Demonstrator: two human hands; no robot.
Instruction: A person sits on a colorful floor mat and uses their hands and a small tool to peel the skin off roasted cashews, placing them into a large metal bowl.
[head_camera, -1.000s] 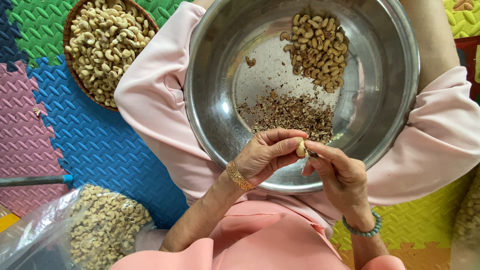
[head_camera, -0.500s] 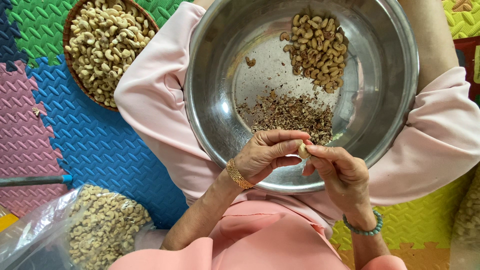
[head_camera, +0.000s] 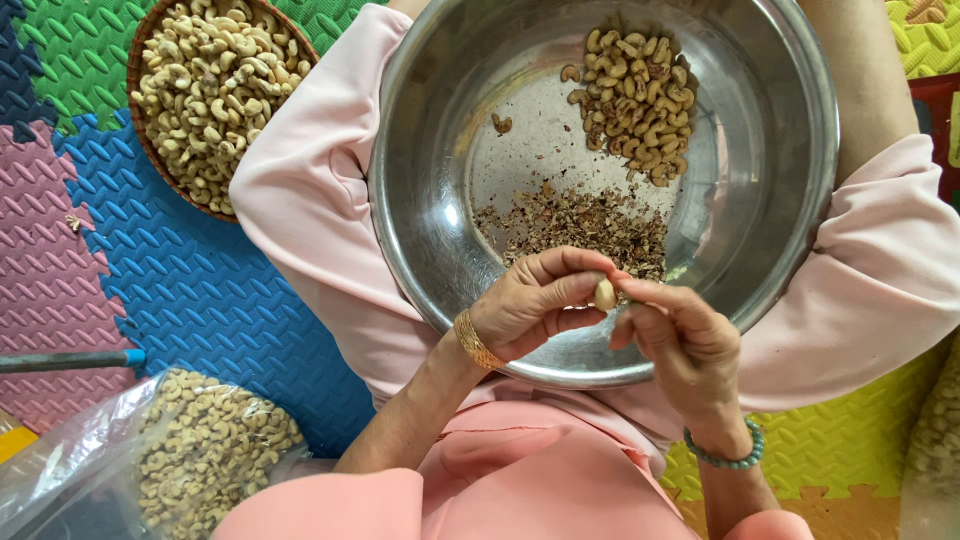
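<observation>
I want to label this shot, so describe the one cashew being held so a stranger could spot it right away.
Start at the big steel bowl on the person's lap and go to its near rim, where the left hand and right hand meet. The cashew is pinched between their fingertips. It is pale and single, unlike the brown-skinned pile at the far side and the flaky skins mid-bowl.

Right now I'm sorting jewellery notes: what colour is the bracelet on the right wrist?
Pale green beads; the bracelet shows best in the head view.

The steel bowl (head_camera: 790, 200) has bare floor on its left side — open room. Nut pile (head_camera: 635, 95) and husk scraps (head_camera: 575, 220) crowd the right and middle.
</observation>
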